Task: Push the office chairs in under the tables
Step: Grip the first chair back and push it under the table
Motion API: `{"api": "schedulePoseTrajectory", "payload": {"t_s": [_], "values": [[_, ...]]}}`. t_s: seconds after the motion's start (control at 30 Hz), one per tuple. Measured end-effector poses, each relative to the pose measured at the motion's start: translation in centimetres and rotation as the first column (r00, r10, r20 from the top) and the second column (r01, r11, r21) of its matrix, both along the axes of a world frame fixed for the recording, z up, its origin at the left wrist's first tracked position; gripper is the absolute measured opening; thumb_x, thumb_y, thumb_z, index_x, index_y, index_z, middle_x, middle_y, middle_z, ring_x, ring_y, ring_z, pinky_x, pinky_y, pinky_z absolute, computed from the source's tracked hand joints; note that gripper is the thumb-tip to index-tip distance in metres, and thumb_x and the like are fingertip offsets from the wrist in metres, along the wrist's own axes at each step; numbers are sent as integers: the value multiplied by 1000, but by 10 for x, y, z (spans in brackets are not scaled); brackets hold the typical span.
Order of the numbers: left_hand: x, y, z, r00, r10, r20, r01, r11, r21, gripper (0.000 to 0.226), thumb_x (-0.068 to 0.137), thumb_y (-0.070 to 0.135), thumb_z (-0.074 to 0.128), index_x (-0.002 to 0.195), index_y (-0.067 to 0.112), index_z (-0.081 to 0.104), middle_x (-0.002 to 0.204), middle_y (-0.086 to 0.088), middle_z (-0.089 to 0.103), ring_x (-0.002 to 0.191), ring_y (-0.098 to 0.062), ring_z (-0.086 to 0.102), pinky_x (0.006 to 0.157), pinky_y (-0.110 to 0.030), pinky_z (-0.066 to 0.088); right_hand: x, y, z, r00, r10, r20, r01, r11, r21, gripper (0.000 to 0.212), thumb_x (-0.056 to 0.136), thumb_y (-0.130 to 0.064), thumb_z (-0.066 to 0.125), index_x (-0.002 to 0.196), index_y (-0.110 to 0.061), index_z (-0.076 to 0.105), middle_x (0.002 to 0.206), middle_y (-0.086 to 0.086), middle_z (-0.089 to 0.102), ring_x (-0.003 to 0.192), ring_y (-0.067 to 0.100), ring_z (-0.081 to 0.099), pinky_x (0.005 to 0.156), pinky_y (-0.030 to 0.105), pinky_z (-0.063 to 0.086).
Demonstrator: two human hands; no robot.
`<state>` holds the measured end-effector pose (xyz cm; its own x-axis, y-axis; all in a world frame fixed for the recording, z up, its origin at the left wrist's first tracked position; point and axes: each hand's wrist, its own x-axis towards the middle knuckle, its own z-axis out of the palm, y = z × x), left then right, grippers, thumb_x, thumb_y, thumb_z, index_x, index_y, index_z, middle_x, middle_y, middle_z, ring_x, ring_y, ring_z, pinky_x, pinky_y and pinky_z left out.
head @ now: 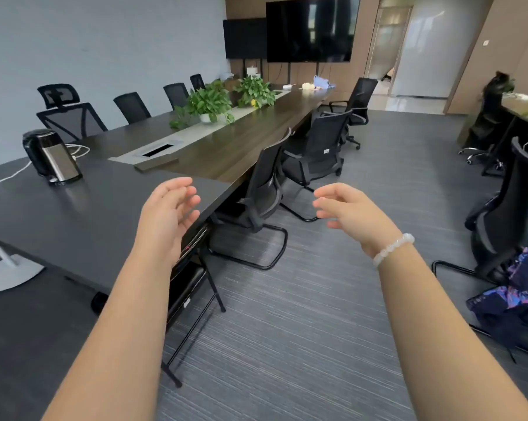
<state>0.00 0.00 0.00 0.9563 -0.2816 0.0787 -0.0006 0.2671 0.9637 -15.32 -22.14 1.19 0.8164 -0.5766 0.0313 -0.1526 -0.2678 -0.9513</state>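
A long dark conference table (74, 214) runs from lower left to the far wall. Along its right side stand black mesh office chairs: the nearest sled-base chair (262, 189) sits with its seat partly under the table edge, a second chair (320, 150) stands turned and farther out on the carpet, and a third chair (358, 104) stands near the far end. A black folding chair (190, 287) is tucked below the near edge. My left hand (168, 214) and my right hand (347, 211) are raised in front of me, fingers apart, holding nothing and touching no chair.
A kettle (51, 156) and potted plants (211, 101) stand on the table. More chairs (132, 107) line the far side. At the right a chair (505, 214) holds a patterned cloth (518, 287), beside another desk (527, 110). Grey carpet (332, 314) lies open between.
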Motion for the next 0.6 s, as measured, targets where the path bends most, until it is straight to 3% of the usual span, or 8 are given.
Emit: {"api": "schedulePoseTrajectory", "payload": {"t_s": [0.07, 0.23, 0.33, 0.43, 0.6], "values": [[11, -8, -3, 998, 62, -31, -60, 996, 72, 24, 92, 10, 48, 85, 25, 64, 88, 7, 63, 76, -6, 63, 72, -22, 49, 15, -7, -1, 996, 40, -85, -48, 993, -103, 17, 91, -20, 54, 107, -22, 60, 98, -1, 64, 90, 20, 60, 90, 43, 51], [48, -31, -27, 999, 23, -29, -14, 959, 284, 20, 93, 14, 48, 92, 25, 63, 93, 6, 64, 85, -9, 63, 78, -25, 49, 55, -31, -13, 987, 78, -144, -104, 977, -184, 19, 93, -23, 53, 111, -24, 59, 91, -7, 60, 80, 17, 56, 81, 37, 53], [83, -46, -34, 997, 43, -57, -25, 960, 279, 18, 93, 14, 49, 92, 25, 64, 95, 5, 65, 84, -9, 63, 80, -26, 49, 86, -49, -21, 992, 71, -103, -87, 983, -160, 20, 92, -22, 55, 112, -24, 59, 92, -7, 62, 83, 21, 59, 86, 42, 53], [130, -73, -34, 994, 78, -71, -59, 968, 245, 17, 92, 15, 50, 88, 25, 63, 95, 3, 64, 82, -9, 62, 82, -28, 49, 129, -72, -23, 997, 47, -68, -56, 991, -125, 18, 91, -20, 56, 108, -25, 59, 89, -6, 64, 99, 26, 65, 92, 45, 52], [207, -142, -33, 1000, -3, -17, 8, 957, 290, 15, 92, 18, 50, 91, 26, 62, 98, 4, 64, 86, -10, 62, 83, -28, 50, 213, -119, -18, 999, -34, -21, 32, 994, -100, 16, 91, -21, 55, 105, -26, 60, 94, -2, 67, 103, 32, 63, 91, 48, 50]]}}
